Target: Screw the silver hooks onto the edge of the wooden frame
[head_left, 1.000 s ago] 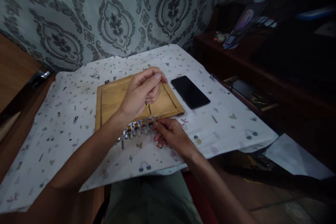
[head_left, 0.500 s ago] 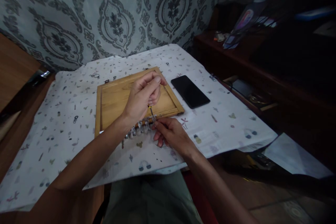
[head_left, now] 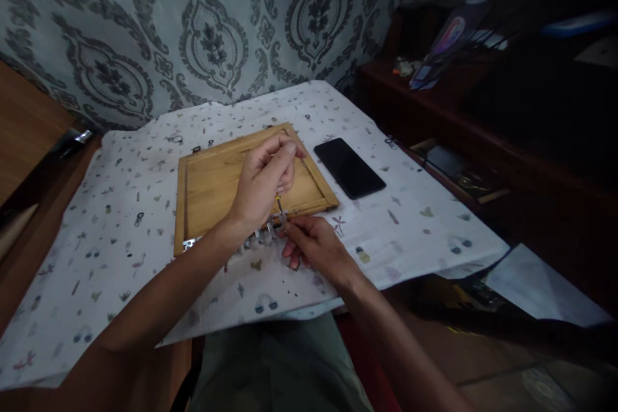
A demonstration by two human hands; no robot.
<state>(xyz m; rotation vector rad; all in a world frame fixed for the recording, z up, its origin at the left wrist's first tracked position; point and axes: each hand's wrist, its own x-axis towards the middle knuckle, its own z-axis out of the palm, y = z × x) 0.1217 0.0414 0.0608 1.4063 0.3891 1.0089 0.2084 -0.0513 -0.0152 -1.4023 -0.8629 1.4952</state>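
A framed wooden board (head_left: pixel 217 180) lies flat with a row of shiny, clear-looking rings (head_left: pixel 261 235) along its near edge. Over the board, my left hand (head_left: pixel 265 174) is closed around a screwdriver (head_left: pixel 279 205). Its grip is mostly hidden in the fist; a bit of yellow and the thin metal shaft show, pointing down at the ring row. My right hand (head_left: pixel 313 244) pinches at the right end of that row, beside the screwdriver's tip. The fingertips seem to hold the last ring; the exact contact is too small to see.
A black phone (head_left: pixel 350 168) lies right of the board on the patterned white tablecloth (head_left: pixel 415 232). Patterned wallpaper (head_left: pixel 212 32) rises behind the table. At right stand a dark cabinet (head_left: pixel 386 84) and an open drawer (head_left: pixel 454 170).
My left wrist has shifted slightly to the right, uncovering more of the metal strip at the board's near left corner. The screwdriver tilts slightly differently; my right hand stays in place.
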